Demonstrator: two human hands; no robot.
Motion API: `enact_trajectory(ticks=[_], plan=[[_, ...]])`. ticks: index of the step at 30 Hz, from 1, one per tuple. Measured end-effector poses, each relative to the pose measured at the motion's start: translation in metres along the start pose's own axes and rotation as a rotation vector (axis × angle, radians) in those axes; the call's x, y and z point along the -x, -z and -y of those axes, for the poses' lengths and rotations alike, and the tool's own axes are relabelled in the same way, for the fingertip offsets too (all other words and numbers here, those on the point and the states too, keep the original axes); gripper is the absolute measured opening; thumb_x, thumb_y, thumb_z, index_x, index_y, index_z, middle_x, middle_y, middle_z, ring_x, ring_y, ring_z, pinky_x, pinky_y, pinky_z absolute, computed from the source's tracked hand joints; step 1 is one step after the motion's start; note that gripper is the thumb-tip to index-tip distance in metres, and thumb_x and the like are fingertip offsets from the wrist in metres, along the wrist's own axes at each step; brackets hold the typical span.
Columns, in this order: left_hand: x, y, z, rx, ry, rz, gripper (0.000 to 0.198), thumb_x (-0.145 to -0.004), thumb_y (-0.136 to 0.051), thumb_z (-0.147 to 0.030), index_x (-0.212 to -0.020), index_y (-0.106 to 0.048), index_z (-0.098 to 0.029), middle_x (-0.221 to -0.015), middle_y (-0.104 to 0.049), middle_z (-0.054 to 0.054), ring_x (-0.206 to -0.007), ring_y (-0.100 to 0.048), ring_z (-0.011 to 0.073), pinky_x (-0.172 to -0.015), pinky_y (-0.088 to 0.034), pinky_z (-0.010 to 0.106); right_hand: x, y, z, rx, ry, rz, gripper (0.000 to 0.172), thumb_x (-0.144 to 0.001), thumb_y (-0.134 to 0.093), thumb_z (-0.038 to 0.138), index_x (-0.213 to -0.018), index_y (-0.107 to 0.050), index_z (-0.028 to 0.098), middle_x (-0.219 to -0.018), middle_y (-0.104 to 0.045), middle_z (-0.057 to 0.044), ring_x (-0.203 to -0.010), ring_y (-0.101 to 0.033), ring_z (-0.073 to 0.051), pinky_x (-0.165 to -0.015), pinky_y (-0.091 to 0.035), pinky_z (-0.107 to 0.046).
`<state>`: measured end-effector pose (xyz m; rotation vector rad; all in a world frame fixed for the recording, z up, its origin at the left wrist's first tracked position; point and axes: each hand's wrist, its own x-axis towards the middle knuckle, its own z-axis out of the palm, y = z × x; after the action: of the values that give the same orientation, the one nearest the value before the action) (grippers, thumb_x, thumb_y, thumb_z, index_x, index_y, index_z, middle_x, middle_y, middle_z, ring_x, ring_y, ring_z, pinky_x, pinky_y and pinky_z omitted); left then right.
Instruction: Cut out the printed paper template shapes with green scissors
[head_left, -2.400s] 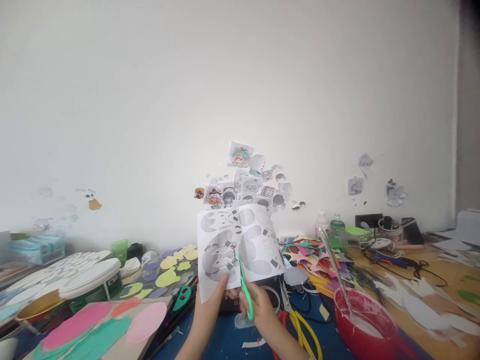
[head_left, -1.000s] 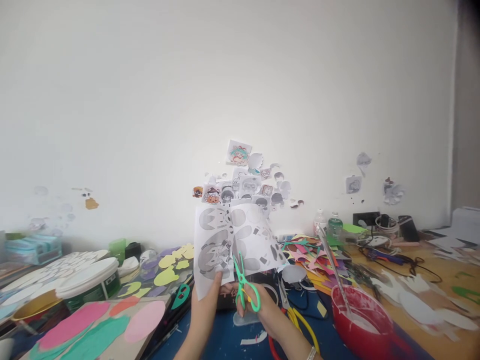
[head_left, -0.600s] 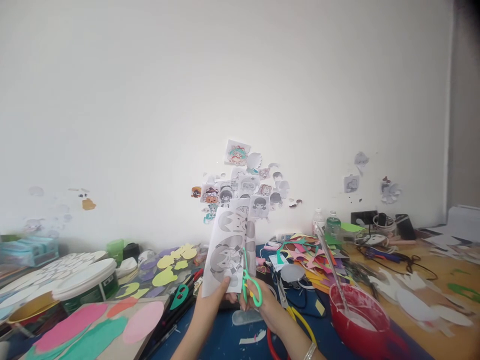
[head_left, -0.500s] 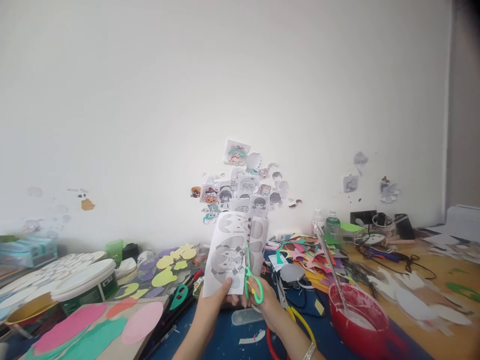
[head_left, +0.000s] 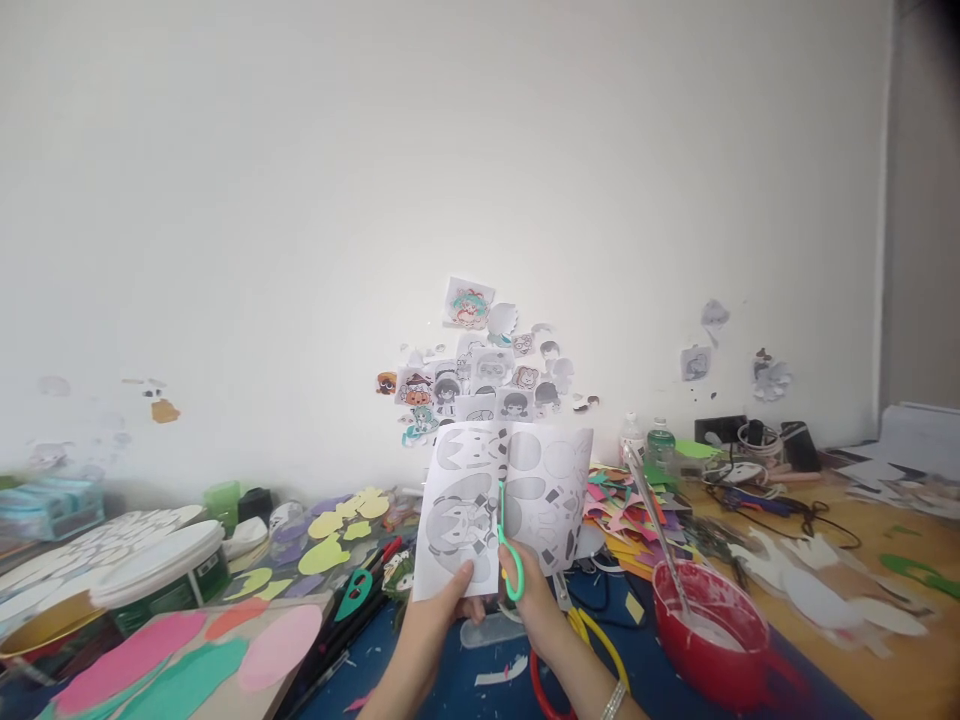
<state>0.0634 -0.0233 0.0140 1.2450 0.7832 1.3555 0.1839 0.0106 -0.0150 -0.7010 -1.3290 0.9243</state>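
My left hand (head_left: 454,597) pinches the lower edge of a white printed sheet (head_left: 457,500), thumb on the front. Grey figures and cut-out shapes are printed on it. My right hand (head_left: 531,590) is closed on green-handled scissors (head_left: 512,565), whose blades point up along a slit through the sheet. To the right of the slit, the sheet's other part (head_left: 551,500) spreads out flat. Where the slit ends near the top is hard to make out. Below the hands lie yellow-and-red-handled scissors (head_left: 600,640) and a clear oval piece (head_left: 481,632).
At right, a red pot (head_left: 712,640) holds a white substance and a long-handled tool. Coloured paper scraps (head_left: 622,515) are piled behind it. Leftward are a white-lidded tub (head_left: 159,568), paper shapes (head_left: 281,648) and pens (head_left: 330,640). Pictures (head_left: 469,303) hang on the wall.
The right part of the sheet has swung out to the right and opened flat. The scissors' handles have come closer together, and their blades sit slightly higher along the slit.
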Motion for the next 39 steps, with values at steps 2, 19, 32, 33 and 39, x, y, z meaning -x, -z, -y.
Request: enact_trajectory(ticks=[2, 19, 32, 33, 39], plan=[[0.001, -0.001, 0.000, 0.002, 0.008, -0.005, 0.036, -0.066, -0.063, -0.041, -0.084, -0.053, -0.012, -0.042, -0.057, 0.000, -0.037, -0.049, 0.0112, -0.044, -0.043, 0.024, 0.002, 0.000, 0.005, 0.025, 0.017, -0.005, 0.054, -0.074, -0.044, 0.061, -0.090, -0.062, 0.012, -0.076, -0.063, -0.007, -0.065, -0.057, -0.020, -0.052, -0.043, -0.025], [0.003, -0.006, -0.004, 0.113, 0.014, -0.032, 0.048, -0.061, -0.068, -0.036, -0.098, -0.047, -0.014, -0.054, -0.059, 0.000, -0.036, -0.046, 0.0093, -0.038, -0.041, 0.023, 0.004, 0.000, 0.009, 0.126, 0.083, -0.035, 0.048, -0.075, -0.046, 0.056, -0.082, -0.063, 0.012, -0.055, -0.058, -0.004, -0.062, -0.056, -0.022, -0.055, -0.045, -0.028], [0.002, -0.003, -0.010, 0.168, 0.026, -0.003, 0.043, -0.064, -0.067, -0.031, -0.097, -0.047, -0.015, -0.063, -0.060, 0.000, -0.039, -0.049, 0.0097, -0.040, -0.043, 0.025, 0.002, 0.001, 0.000, -0.047, 0.039, 0.016, 0.040, -0.072, -0.053, 0.053, -0.072, -0.053, 0.013, -0.039, -0.042, 0.006, -0.034, -0.036, -0.007, -0.035, -0.029, -0.019], [0.002, -0.004, -0.011, 0.173, 0.025, -0.008, 0.042, -0.064, -0.067, -0.032, -0.097, -0.047, -0.015, -0.063, -0.061, 0.000, -0.040, -0.049, 0.0101, -0.040, -0.043, 0.025, 0.002, 0.001, 0.001, -0.049, 0.040, 0.028, 0.039, -0.072, -0.054, 0.052, -0.070, -0.053, 0.013, -0.038, -0.042, 0.006, -0.033, -0.036, -0.007, -0.035, -0.028, -0.019], [0.005, -0.005, -0.023, 0.140, -0.056, -0.186, 0.041, -0.063, -0.066, -0.036, -0.095, -0.047, -0.018, -0.061, -0.060, -0.002, -0.041, -0.053, 0.0124, -0.040, -0.044, 0.026, 0.001, 0.000, 0.000, -0.046, 0.013, 0.066, 0.041, -0.069, -0.057, 0.054, -0.074, -0.053, 0.014, -0.038, -0.043, 0.006, -0.032, -0.035, -0.007, -0.036, -0.029, -0.019]])
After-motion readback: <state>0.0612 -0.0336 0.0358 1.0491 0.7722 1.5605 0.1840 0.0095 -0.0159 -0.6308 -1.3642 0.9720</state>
